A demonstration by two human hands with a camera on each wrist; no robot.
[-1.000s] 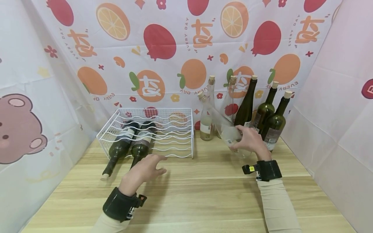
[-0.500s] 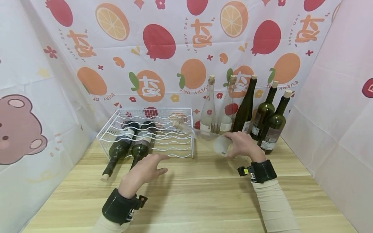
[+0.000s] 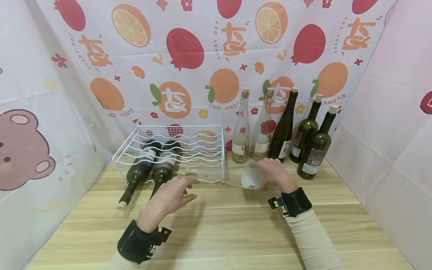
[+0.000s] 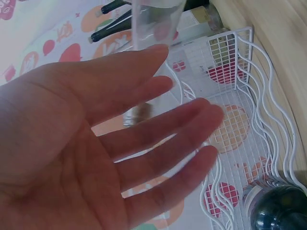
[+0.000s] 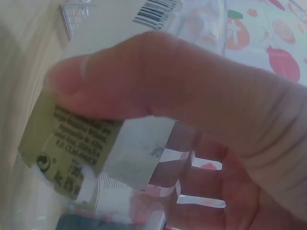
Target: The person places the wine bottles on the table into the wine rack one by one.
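Note:
My right hand [image 3: 275, 175] grips a clear glass wine bottle [image 3: 233, 177] near its base and holds it lying sideways over the table. Its corked neck points left, in front of the rack's right end. In the right wrist view the thumb [image 5: 100, 86] presses across the printed label [image 5: 72, 139], and the fingers wrap behind the glass. My left hand [image 3: 168, 198] hovers with relaxed, spread fingers close to the cork [image 3: 191, 171], holding nothing. In the left wrist view, the cork shows blurred behind those fingers [image 4: 163, 139].
A white wire wine rack [image 3: 179, 126] stands at the left back. Two dark bottles lie in it, one [image 3: 138, 170] leftmost, another [image 3: 163, 170] beside it, necks forward. Clear bottles [image 3: 239, 148] and dark green bottles [image 3: 315, 153] stand corked at the right back, before a fruit-print cloth.
The clear bottle has tipped from a leaning stance to nearly horizontal, its neck swinging down and left. My right hand has moved left with it. My left hand has barely moved.

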